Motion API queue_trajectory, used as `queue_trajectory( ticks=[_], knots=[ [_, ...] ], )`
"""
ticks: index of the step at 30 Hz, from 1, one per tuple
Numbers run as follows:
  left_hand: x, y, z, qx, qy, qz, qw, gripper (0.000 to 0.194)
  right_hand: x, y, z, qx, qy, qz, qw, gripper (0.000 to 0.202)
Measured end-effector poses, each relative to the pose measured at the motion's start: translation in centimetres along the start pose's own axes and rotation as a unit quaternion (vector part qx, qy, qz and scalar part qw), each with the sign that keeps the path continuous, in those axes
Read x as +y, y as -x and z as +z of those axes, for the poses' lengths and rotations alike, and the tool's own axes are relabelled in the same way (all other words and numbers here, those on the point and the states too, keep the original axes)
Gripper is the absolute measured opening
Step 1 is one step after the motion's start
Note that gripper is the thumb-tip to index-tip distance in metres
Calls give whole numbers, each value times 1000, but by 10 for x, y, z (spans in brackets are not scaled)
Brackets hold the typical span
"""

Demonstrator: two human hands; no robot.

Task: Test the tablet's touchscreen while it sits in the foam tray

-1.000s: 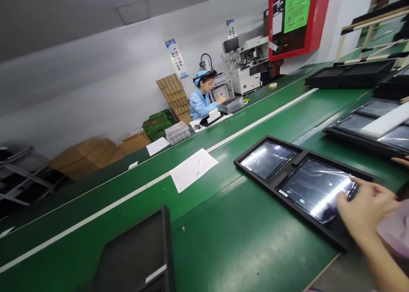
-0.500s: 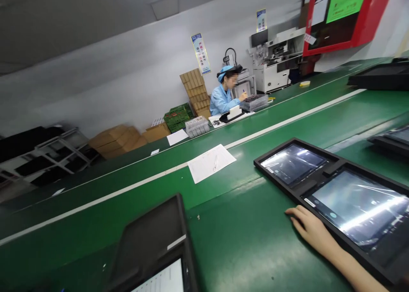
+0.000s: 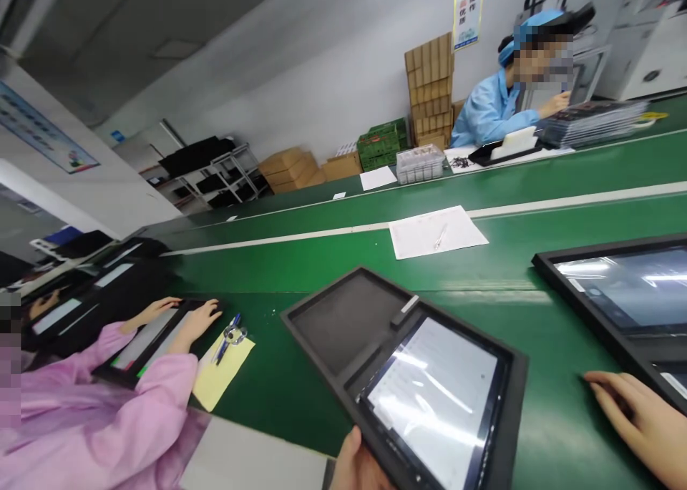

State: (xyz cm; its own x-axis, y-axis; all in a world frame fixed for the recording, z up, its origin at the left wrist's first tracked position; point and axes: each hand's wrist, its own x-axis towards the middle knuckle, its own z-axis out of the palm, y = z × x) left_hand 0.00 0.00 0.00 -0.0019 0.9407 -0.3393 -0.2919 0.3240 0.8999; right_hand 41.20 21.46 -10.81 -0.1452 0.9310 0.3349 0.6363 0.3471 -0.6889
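My left hand [image 3: 358,467] grips the near edge of a black tray [image 3: 343,383], thumb on the rim and fingers partly under it. This tray has two compartments. A lit display panel [image 3: 429,397] under shiny film lies in the nearer one, and the farther one shows its bare floor. The tray sits at an angle, and I cannot tell whether it touches the bench. My right hand [image 3: 641,422] rests with loosely bent fingers beside a second black tray [image 3: 585,315], holding nothing. That tray carries panels [image 3: 633,282] under film and runs out of view at the right.
A green bench [image 3: 300,239] bears a paper sheet with a pen [image 3: 437,232]. At the left a co-worker in a pink sleeve [image 3: 166,390] has both hands on another black tray, near a yellow pad [image 3: 222,368]. Across the bench sits a person in blue [image 3: 488,111].
The view has swung left. My left hand has come into view on the left tray, which has turned and now shows more fully. My right hand stays beside the right tray.
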Motion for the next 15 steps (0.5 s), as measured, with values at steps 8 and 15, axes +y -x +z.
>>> queue_trajectory(
  ticks=[8,15],
  knots=[
    [-51,-62,109,-41,298,-186,935,69,-64,25,8,-55,-139,129,980,65],
    [-46,-51,107,-257,134,-237,927,85,-53,33,-18,-19,-39,108,993,54]
  ],
)
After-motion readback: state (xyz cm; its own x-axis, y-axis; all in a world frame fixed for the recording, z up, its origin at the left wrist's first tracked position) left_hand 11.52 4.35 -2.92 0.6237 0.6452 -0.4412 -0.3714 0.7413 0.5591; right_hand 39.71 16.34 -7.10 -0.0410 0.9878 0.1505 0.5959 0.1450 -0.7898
